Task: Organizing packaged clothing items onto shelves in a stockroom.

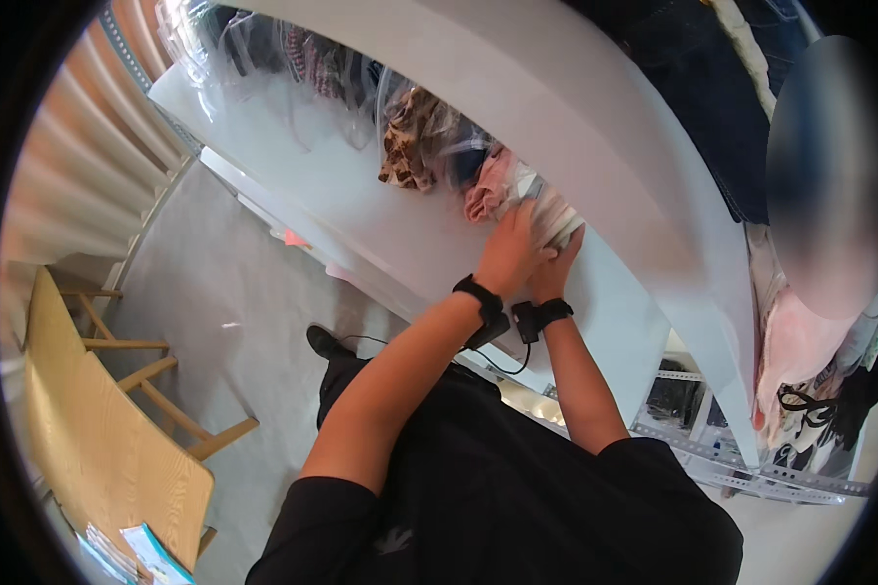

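On the white shelf, my left hand and my right hand come together around a pale folded garment. Its layers look white and beige, and part of it sits under the edge of the shelf above. My left fingers curl over its near left side, while my right hand grips its right end. Just left of it, touching, lies a rolled pink garment. Beyond that is a leopard-print garment in clear plastic. Black bands with small boxes and a cable sit on both wrists.
An upper white shelf curves closely over my hands. More bagged clothes line the back left of the lower shelf. Dark jeans and a pink garment lie at right. A wooden table stands left, near a beige curtain.
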Motion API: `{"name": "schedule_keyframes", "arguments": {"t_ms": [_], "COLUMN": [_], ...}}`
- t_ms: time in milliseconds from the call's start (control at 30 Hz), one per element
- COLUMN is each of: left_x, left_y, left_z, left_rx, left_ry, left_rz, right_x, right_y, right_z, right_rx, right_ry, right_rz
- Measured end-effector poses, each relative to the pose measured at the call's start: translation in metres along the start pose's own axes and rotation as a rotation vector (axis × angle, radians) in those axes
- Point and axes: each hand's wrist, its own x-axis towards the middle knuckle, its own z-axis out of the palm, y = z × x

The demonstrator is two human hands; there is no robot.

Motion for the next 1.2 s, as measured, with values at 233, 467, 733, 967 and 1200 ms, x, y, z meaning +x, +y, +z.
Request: {"name": "schedule_keyframes", "arguments": {"t_ms": [233,467,733,967,1200], "left_x": [-0.039,-0.077,-0.146,-0.329,-0.632], "left_y": [0.016,0.012,0.028,-0.029,-0.069], "left_z": [-0.046,-0.071,-0.092,-0.101,-0.079], "left_rx": [0.126,0.266,0.394,0.574,0.409], "left_ry": [-0.027,-0.093,-0.058,-0.042,-0.041], "left_rz": [-0.125,-0.014,-0.015,-0.671,-1.842], "right_x": [-0.007,-0.005,-0.038,-0.058,-0.08], "right_y": [-0.058,0.003,0.072,0.16,-0.001], "right_z": [-0.028,-0.032,-0.034,-0.064,-0.073], "right_rx": [-0.035,0.18,0.216,0.243,0.197], "right_ry": [-0.045,0.214,0.299,0.096,0.045], "right_rz": [0.209,0.3,0.337,0.225,-0.191]}}
